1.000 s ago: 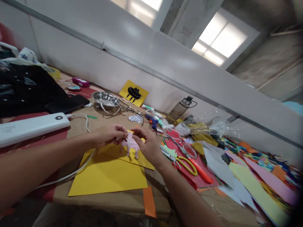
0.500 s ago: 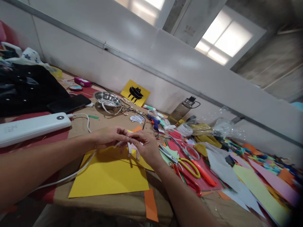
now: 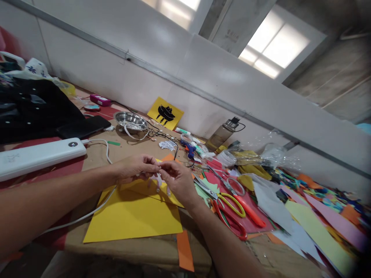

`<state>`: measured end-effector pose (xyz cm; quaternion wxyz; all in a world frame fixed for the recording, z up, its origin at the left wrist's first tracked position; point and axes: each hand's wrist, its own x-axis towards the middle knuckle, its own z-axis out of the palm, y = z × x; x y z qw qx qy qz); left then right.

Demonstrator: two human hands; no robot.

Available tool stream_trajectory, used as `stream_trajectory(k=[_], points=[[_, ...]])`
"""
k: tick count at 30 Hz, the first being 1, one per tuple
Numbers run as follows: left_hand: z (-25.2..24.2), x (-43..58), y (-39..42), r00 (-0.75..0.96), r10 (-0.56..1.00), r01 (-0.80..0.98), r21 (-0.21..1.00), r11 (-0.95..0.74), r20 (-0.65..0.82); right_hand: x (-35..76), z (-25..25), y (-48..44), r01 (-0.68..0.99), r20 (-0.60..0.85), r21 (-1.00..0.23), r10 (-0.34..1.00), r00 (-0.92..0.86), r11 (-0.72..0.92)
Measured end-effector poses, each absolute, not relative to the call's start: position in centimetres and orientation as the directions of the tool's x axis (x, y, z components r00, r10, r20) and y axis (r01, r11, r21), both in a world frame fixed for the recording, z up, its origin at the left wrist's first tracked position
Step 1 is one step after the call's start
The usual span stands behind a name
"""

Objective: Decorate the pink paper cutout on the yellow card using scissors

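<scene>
My left hand (image 3: 140,168) and my right hand (image 3: 178,179) meet fingertip to fingertip over the yellow paper (image 3: 133,216). Both are closed in a pinch on a thin white strip, which the fingers now almost wholly hide. Just below the fingertips, a pale pink cut-out shape (image 3: 158,180) with leg-like parts shows against the yellow. Part of it is behind my right hand. A second, smaller yellow sheet (image 3: 150,191) overlaps the large one under my hands.
Right of my hands lie yellow-handled scissors (image 3: 232,204), red-handled scissors (image 3: 232,224) and coloured paper (image 3: 315,227). Behind are a blue glue gun (image 3: 189,148), a metal bowl (image 3: 131,122) and a bottle (image 3: 222,135). A white power bank (image 3: 43,156) with its cable sits left.
The white strip that hung below my fingertips has gone mostly out of sight behind the fingers. Both hands stay nearly in place, still pinched together.
</scene>
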<state>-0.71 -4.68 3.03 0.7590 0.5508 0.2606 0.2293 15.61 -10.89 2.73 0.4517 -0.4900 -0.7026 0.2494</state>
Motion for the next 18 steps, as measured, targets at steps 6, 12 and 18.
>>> stream_trajectory(k=[6,12,18], points=[[2.63,-0.89,-4.50,0.836,0.539,-0.103,0.936,0.338,-0.103,15.30,3.05,-11.00,0.419,0.376,-0.825,0.922,-0.095,0.379],[2.83,-0.81,-4.71,0.843,0.532,-0.125,0.937,0.325,-0.072,15.46,3.11,-10.92,0.313,0.288,-0.910,0.958,0.002,0.273],[3.28,-0.47,-5.15,0.749,0.656,-0.125,0.953,0.277,-0.092,15.77,2.89,-11.00,0.296,0.254,-0.921,0.966,-0.037,0.254]])
